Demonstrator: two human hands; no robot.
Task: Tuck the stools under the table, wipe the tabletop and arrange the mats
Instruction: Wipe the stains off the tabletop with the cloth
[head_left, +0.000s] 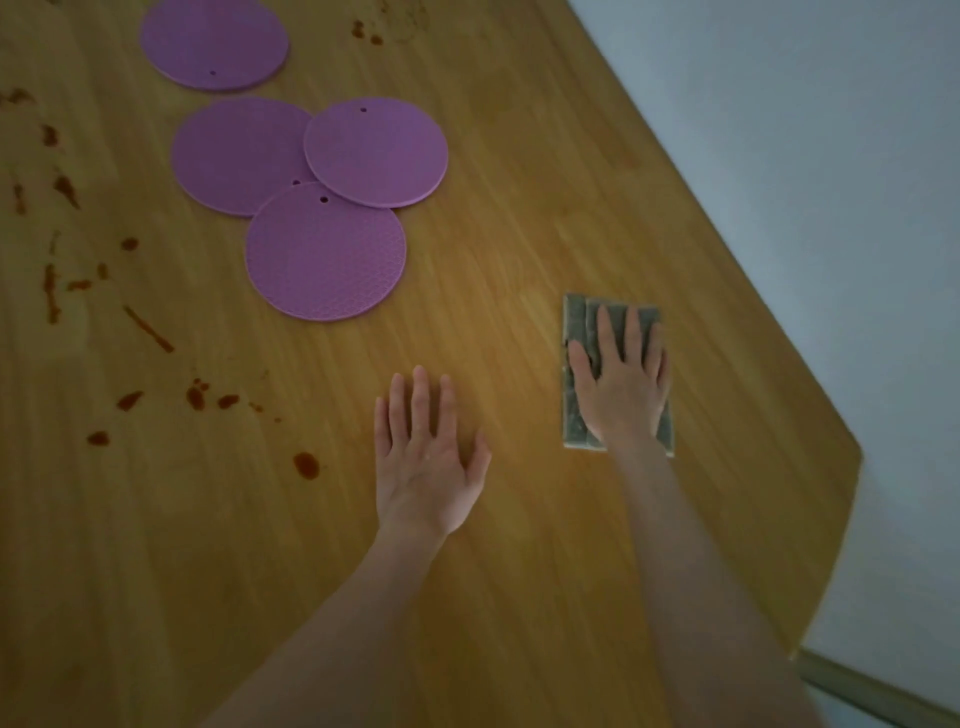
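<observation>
1. i am leaning over the wooden table (519, 571), with both bare forearms reaching in from its near edge.
2. my right hand (623, 384) is pressing flat on a folded grey-green cloth (575, 319), fingers straight and slightly spread, thumb lying out along the cloth's left side.
3. the cloth is lying flat on the tabletop near the right edge, not far from the rounded near right corner, with its long side running away from me.
4. my left hand (426, 457) is resting palm down on bare wood to the left of the cloth and apart from it, fingers straight and close together, thumb angled out, holding nothing.
5. four round purple mats are lying toward the far left of the tabletop.
6. the farthest mat (214, 44) is sitting alone by the far edge.
7. the other three are bunching together: a left mat (234, 156), a right mat (376, 153) overlapping its rim, and a near mat (325, 252) overlapping them at their near edges.
8. reddish-brown stains (306, 465) are dotting and streaking the left side of the tabletop, and a few more are showing near the far edge.
9. the wood around my hands and the cloth is looking unstained.
</observation>
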